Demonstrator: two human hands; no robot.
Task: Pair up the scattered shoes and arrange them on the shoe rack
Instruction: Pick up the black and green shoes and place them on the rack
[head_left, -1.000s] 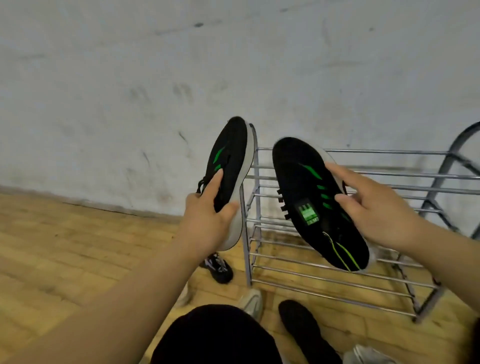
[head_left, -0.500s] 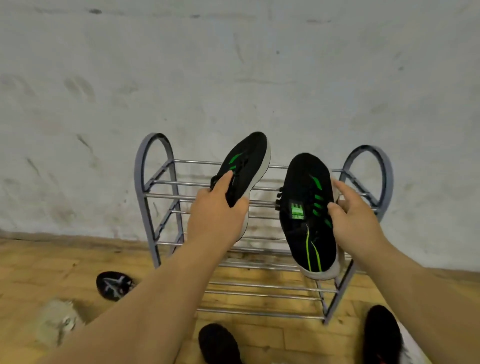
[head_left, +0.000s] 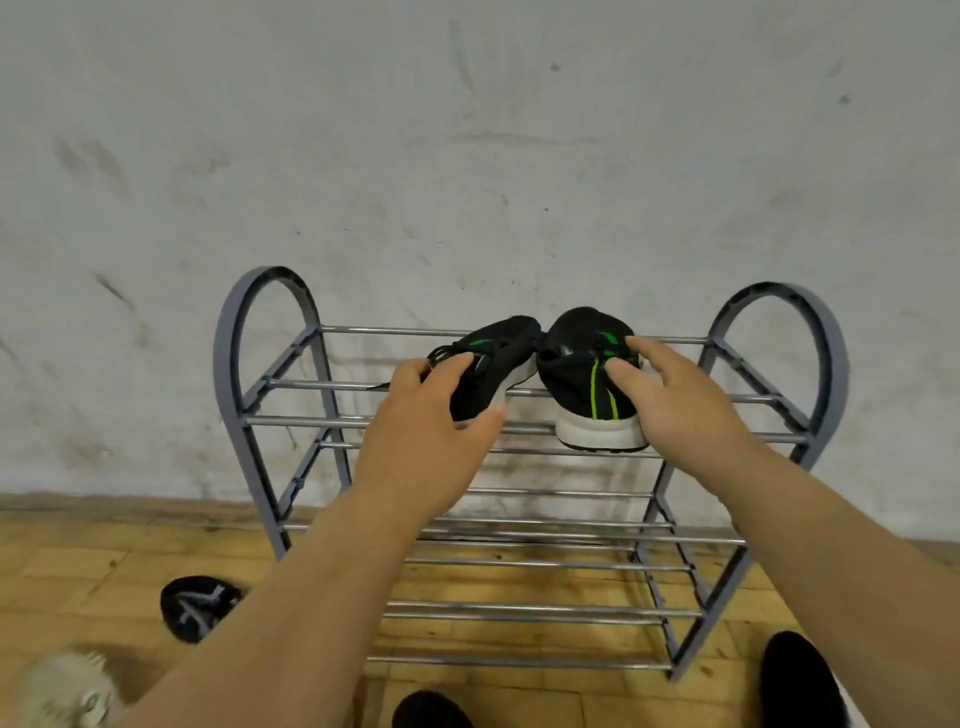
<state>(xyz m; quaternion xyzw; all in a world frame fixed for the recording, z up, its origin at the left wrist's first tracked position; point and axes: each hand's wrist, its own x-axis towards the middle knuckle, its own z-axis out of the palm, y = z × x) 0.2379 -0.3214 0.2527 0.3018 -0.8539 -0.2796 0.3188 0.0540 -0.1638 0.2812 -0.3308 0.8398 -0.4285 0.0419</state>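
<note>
A grey metal shoe rack with several tiers of chrome bars stands against the wall. Two black sneakers with green stripes and white soles rest on its top tier, toes toward the wall and touching. My left hand grips the left sneaker at its heel and laces. My right hand holds the right sneaker at its heel side. Both shoes sit sole-down on the bars.
A black shoe with white marks lies on the wooden floor left of the rack. A pale fuzzy slipper is at the bottom left. Two dark shoes lie at the bottom edge. The lower tiers hold nothing.
Both sneakers went from being held up on edge in front of the rack to lying sole-down on the top tier. My hands moved forward and down with them.
</note>
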